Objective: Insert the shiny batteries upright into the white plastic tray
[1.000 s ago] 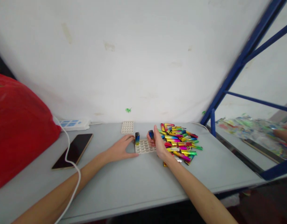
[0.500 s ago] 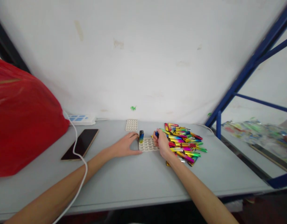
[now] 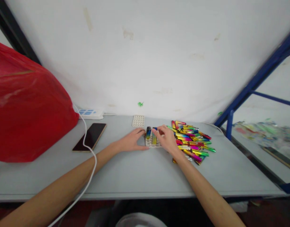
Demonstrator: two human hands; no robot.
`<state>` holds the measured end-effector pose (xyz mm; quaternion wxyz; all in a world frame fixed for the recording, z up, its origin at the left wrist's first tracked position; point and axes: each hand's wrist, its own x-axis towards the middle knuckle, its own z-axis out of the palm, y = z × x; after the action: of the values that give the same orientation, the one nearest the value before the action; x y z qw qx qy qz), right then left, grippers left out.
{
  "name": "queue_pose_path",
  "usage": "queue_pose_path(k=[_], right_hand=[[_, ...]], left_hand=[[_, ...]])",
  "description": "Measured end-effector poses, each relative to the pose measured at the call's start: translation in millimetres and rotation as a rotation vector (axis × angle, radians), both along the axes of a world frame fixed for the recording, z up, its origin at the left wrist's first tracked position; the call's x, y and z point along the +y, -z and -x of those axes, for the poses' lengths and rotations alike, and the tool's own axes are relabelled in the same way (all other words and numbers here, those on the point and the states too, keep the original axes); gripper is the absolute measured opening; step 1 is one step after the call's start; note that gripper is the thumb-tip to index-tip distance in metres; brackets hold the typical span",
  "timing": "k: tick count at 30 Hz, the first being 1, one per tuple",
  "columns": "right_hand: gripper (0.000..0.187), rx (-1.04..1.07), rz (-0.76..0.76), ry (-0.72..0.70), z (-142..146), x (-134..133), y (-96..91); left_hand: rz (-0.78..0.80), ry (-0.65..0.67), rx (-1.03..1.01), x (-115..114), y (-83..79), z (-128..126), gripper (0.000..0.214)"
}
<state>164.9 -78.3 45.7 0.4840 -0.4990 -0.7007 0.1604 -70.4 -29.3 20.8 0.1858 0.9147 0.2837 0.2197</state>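
A white tray with rows of small holes (image 3: 150, 145) lies on the table between my two hands. My left hand (image 3: 133, 140) brackets its left end, thumb at the front corner and fingers at the back corner. One blue-and-yellow shiny lighter (image 3: 148, 134) stands upright at the tray's left end. Just right of it, my right hand (image 3: 167, 137) pinches a second blue-and-yellow lighter (image 3: 154, 138), upright over the tray. Whether its lower end is in a hole I cannot tell. My right hand hides the tray's right part.
A pile of shiny coloured lighters (image 3: 194, 143) lies to the right. Behind the tray is another white holed tray (image 3: 138, 121). At left are a phone (image 3: 90, 137), a white cable (image 3: 94, 157), a power strip (image 3: 90, 113) and a red bag (image 3: 29, 113). A blue frame (image 3: 244, 94) stands right.
My right hand has moved left with the lighter, from the tray's right end to beside the standing lighter. My left hand stays at the tray's left end. The view has shifted slightly.
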Motion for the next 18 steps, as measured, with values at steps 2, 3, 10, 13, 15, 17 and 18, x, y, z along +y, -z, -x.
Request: queue_pose_path(k=[2,3,10,13,15,17,18], right_hand=[[0.048,-0.037,0.019,0.007,-2.0,-1.9,-2.3],[0.046,-0.039,0.032,-0.012,-2.7,-2.7,-2.9],[0.038,-0.124,0.108,-0.228,-4.3,1.5,6.3],[0.038,-0.253,0.062,-0.238,-4.1,4.6,9.6],[0.038,-0.335,0.041,-0.203,-2.5,4.6,9.2],[0.038,-0.375,0.029,-0.165,-1.1,3.7,7.6],[0.039,-0.379,0.021,-0.153,-1.5,3.5,6.9]], left_hand=[[0.001,0.002,0.0,0.0,-0.5,0.0,0.068],[-0.002,0.004,-0.002,0.0,-0.5,0.0,0.067],[-0.004,-0.002,-0.011,-1.1,-0.3,-0.6,0.067],[-0.006,0.001,-0.031,-1.0,-0.1,-0.6,0.066],[-0.011,0.009,-0.041,-0.4,0.6,-0.3,0.067],[-0.017,0.012,-0.039,0.7,1.8,0.2,0.067],[-0.019,0.009,-0.034,1.4,2.5,0.5,0.067]])
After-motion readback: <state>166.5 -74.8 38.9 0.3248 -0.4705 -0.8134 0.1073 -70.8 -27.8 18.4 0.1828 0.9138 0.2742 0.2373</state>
